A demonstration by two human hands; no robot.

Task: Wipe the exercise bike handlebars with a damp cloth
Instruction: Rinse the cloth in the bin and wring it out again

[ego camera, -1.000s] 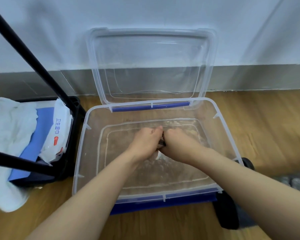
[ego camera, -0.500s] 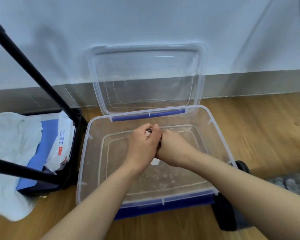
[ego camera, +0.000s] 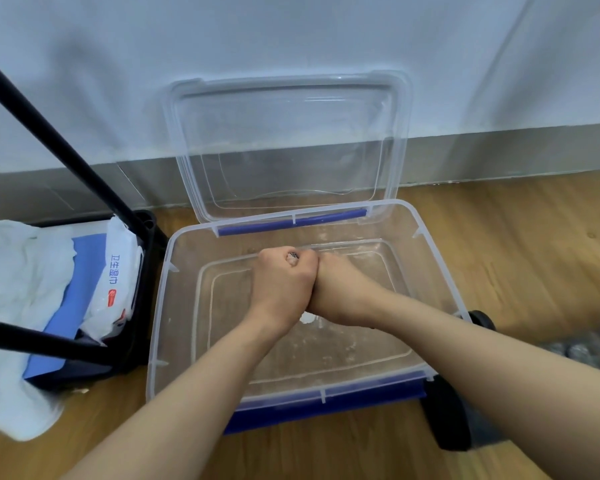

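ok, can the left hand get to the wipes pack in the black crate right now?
Probably not yet: left hand and right hand both grip the cloth. Once freed, the wipes pack lies uncovered to its left; only a black bar crosses nearby.

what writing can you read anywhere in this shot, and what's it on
"卫生湿巾": blue characters running down the white wipes pack, left of the tub.
Red logo lower on the same pack: too small to read.
Nothing else in view shows any text.
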